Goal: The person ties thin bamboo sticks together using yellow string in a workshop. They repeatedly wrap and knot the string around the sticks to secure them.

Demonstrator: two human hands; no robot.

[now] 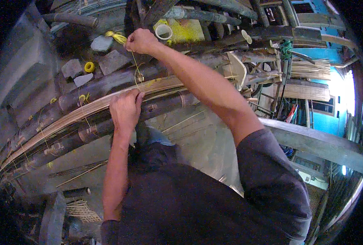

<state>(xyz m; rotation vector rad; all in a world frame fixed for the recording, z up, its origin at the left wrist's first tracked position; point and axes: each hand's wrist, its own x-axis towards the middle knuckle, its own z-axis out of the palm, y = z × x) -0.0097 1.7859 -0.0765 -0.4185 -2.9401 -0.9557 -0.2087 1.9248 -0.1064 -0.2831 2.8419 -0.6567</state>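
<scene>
My right hand (142,41) is raised beyond the long bamboo poles, its fingers closed in a pinch on a thin yellow string (135,61). The string runs down, looking taut, to a bundle of thin bamboo strips (73,109). A bunched yellow hank (116,37) shows just left of that hand; whether it joins the string is unclear. My left hand (126,108) is curled over the strips, gripping them near the string, with its fingertips hidden on the far side. The strips lie lengthwise between a far bamboo pole (99,85) and a near bamboo pole (148,108), tied at several spots.
Grey stones (113,62) and a small yellow tape roll (89,67) lie past the far pole. A white cup-like ring (163,32) stands by yellow shreds (185,32). Teal cord (286,50) hangs at the right, above a thick beam (312,139).
</scene>
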